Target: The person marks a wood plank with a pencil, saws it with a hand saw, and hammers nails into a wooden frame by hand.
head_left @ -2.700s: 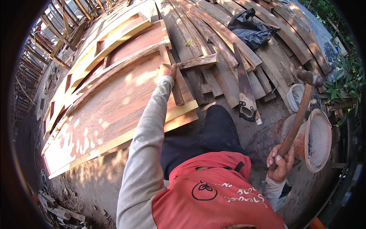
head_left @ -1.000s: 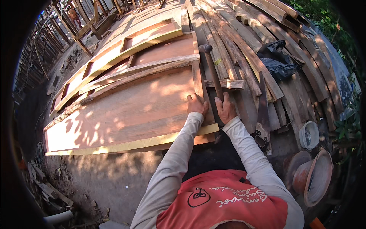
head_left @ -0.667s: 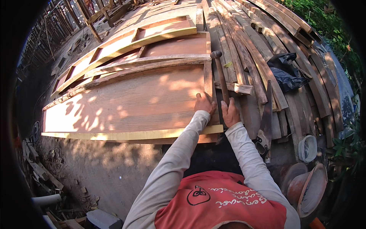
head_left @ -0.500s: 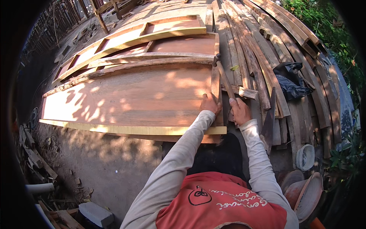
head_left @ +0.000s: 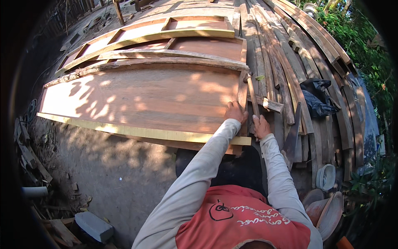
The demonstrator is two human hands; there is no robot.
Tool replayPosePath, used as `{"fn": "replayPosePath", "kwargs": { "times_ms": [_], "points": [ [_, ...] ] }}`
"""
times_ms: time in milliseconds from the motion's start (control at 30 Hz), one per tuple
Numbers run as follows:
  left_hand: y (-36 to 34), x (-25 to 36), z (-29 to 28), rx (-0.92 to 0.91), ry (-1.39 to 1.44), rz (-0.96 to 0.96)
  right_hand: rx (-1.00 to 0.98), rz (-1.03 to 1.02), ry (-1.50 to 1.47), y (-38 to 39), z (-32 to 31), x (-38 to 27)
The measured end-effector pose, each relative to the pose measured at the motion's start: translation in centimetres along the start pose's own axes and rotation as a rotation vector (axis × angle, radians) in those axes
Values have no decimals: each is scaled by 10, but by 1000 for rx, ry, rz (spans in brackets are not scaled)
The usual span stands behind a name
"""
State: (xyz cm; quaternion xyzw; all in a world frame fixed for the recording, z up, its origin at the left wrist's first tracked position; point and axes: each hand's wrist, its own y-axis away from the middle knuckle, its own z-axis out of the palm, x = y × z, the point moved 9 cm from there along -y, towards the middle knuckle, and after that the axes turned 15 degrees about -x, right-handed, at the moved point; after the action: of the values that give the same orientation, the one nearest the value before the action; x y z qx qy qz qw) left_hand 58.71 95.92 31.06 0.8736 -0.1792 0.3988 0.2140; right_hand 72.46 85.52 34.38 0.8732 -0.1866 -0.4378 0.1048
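The left hand (head_left: 235,112), right of centre in the frame, rests with bent fingers against the end batten (head_left: 243,89) of a wooden panel (head_left: 149,101); whether it grips the batten or pinches anything small cannot be told. The right hand (head_left: 261,127), just beside it on the right, is closed around the handle of a hammer (head_left: 253,97), whose head points up the frame and lies at the upper part of the batten; contact there cannot be confirmed. The panel spans from the left of the frame to just right of centre, with dappled light on its face and a yellow edge strip (head_left: 141,132) along its lower side. Above it in the frame lie further framed panels (head_left: 197,24). A short wood offcut (head_left: 271,105) lies right of the hammer, and a handsaw (head_left: 293,133) is set lower, near the right forearm. Long boards (head_left: 290,62) fill the upper right, with a black plastic bag (head_left: 317,99) on top of them. A whitish tub (head_left: 326,177) and a reddish basin (head_left: 329,216) stand at lower right. A grey block (head_left: 94,226) lies at lower left.
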Motion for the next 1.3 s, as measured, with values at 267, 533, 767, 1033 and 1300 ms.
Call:
{"fn": "replayPosePath", "kwargs": {
  "times_ms": [267, 533, 767, 1033, 1300],
  "points": [
    [68, -96, -79, -87, -161, 25, -182, -299, -469, 100, 35, -49],
    [159, -253, -185, 323, -535, -236, -131, -569, 216, 159, 26, -165],
    [157, -268, -192, 430, -496, -188, -185, -756, 966, 128, 63, -190],
    [157, -286, -196, 460, -513, -206, -319, -649, 1156, 126, 91, -246],
    [143, -280, -191, 418, -505, -187, -283, -598, 1271, 103, 72, -176]
  ]
}}
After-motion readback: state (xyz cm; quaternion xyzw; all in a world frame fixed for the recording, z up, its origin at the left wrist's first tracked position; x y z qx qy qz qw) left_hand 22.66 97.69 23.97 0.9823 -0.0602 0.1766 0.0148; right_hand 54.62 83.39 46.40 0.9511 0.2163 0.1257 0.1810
